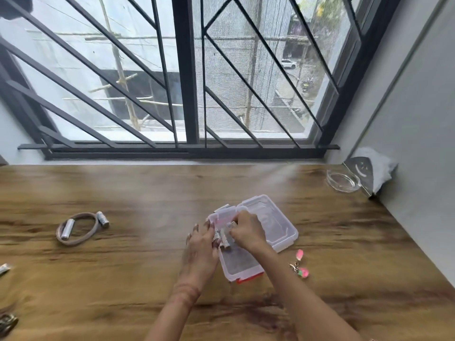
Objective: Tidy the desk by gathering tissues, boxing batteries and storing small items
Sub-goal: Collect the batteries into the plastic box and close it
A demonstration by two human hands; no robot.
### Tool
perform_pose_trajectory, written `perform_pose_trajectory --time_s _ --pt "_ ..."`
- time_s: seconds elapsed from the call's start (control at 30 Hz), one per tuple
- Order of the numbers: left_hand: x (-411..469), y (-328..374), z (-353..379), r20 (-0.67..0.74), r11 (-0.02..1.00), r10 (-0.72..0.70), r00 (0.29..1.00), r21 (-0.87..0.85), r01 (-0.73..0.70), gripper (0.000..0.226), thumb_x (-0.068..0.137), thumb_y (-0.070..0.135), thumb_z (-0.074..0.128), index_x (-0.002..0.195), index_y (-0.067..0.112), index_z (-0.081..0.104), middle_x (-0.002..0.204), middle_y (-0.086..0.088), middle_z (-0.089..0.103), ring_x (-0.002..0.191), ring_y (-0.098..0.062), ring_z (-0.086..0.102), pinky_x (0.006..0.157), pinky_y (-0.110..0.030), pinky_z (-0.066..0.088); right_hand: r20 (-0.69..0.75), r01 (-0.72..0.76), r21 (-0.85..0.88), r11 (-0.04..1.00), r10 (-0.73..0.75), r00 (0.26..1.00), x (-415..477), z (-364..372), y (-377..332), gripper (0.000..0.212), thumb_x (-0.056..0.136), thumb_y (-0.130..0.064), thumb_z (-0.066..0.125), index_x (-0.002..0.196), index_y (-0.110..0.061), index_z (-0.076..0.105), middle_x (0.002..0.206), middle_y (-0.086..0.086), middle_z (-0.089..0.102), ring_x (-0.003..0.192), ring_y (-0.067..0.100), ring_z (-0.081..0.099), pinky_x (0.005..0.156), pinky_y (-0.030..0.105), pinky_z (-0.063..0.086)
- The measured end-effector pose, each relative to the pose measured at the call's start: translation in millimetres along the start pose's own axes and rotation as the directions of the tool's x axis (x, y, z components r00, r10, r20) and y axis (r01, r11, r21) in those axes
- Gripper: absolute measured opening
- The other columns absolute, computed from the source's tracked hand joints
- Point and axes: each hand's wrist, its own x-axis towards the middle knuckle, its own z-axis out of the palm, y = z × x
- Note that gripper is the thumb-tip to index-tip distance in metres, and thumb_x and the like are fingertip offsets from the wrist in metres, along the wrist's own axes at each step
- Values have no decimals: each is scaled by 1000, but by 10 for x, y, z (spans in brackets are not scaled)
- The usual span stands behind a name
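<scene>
A clear plastic box (242, 268) with a hinged lid (278, 225) lies open in the middle of the wooden desk (138, 262). Both hands are over its near half. My left hand (200, 244) holds a couple of silver batteries (222, 238) against its fingers. My right hand (245, 230) pinches another battery (232, 225) just above them. Two more batteries (103, 219) lie at the left, one of them (66, 228) inside a beige hair tie (76, 228). Tissues (379, 166) sit in a metal holder (360, 172) at the far right corner.
A round glass dish (343, 180) stands next to the tissue holder. A pink charm keychain (299, 265) lies right of the box. A battery end (3, 269) and a metal object (7, 322) show at the left edge. A barred window runs behind the desk.
</scene>
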Motion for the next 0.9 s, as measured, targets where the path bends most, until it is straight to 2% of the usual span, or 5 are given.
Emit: perform_pose_trajectory --time_s 0.27,0.4,0.57,0.73,0.9 --pt "-36 -8 15 35 997 -74 997 14 74 51 99 23 36 147 19 20 156 4 17 145 -24 9 117 -32 7 -111 62 -47 997 -67 992 26 25 68 18 82 0 44 82 -5 61 88 13 66 82 30 63 59 28 40" --pt "-24 -53 25 50 996 -79 996 32 77 53 99 29 35 147 22 15 156 8 15 145 -23 7 116 -32 4 -180 153 86 985 -135 974 11 -91 22 23 81 5 47 89 3 69 88 18 70 86 30 64 76 39 52" --pt "-21 -67 -13 68 995 -71 995 76 66 53 99 33 34 147 24 15 155 10 15 145 -23 5 116 -35 3 -196 188 222 957 -146 970 246 -374 -95 25 85 4 55 107 0 66 100 16 71 95 22 66 90 21 46" --pt "-15 -84 -34 80 989 -72 994 131 61 52 98 39 31 147 26 17 155 13 14 145 -21 6 116 -37 4 162 311 17 950 -310 937 782 -444 -218 27 78 0 69 105 1 68 104 15 70 97 22 65 90 25 48" --pt "-10 -114 -31 67 986 -70 995 155 59 53 96 45 32 146 29 19 153 15 18 145 -20 9 116 -39 5 482 395 -122 911 -293 826 1092 -290 -310 28 73 2 73 101 1 69 101 16 70 92 26 67 80 32 54"
